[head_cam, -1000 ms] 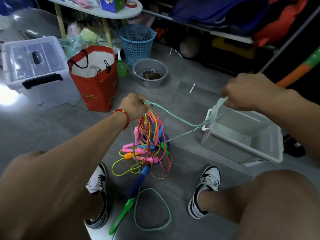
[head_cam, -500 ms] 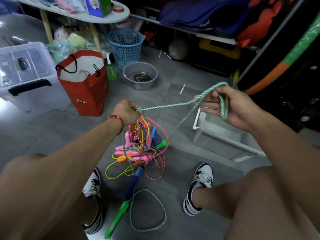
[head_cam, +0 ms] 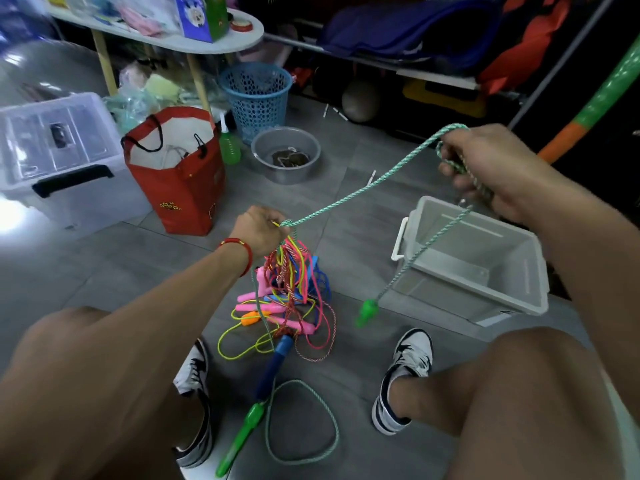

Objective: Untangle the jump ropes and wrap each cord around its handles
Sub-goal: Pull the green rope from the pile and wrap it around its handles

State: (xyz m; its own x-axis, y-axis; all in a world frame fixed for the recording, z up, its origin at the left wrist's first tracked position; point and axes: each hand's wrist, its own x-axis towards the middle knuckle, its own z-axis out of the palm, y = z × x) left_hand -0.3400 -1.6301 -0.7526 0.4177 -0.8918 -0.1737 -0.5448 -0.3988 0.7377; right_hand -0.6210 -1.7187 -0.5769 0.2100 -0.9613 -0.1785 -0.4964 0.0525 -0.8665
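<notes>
Since a moment ago, one green handle (head_cam: 367,311) has come out of the pile and is now swinging in the air, hanging on the green and white cord (head_cam: 349,197) just in front of the white bin (head_cam: 519,299).

The right hand (head_cam: 491,168) is holding that cord up high, with its fingers curled around a few loops of it. From this hand the cord is going two ways. One part is dropping down and a bit to the left, to the hanging handle, which is pointing down at the floor. The other part is running in a long slanted line, down and left, to the left hand (head_cam: 259,230).

The left hand is closing tight on the top of the tangle of jump ropes (head_cam: 294,292) and lifting it up a little. Red, yellow, pink and blue cords are hanging down from its fist. The pink handles (head_cam: 256,304) are lying low in the pile, mostly sideways.

On the floor between the two shoes, a blue handle (head_cam: 275,368) and another green handle (head_cam: 242,434) are lying in one long line, pointing from the pile down toward the person. A loop of the green and white cord is lying flat beside them.

A red bag (head_cam: 187,199), a gray bowl (head_cam: 285,155) and a blue basket (head_cam: 256,95) are sitting farther back.
</notes>
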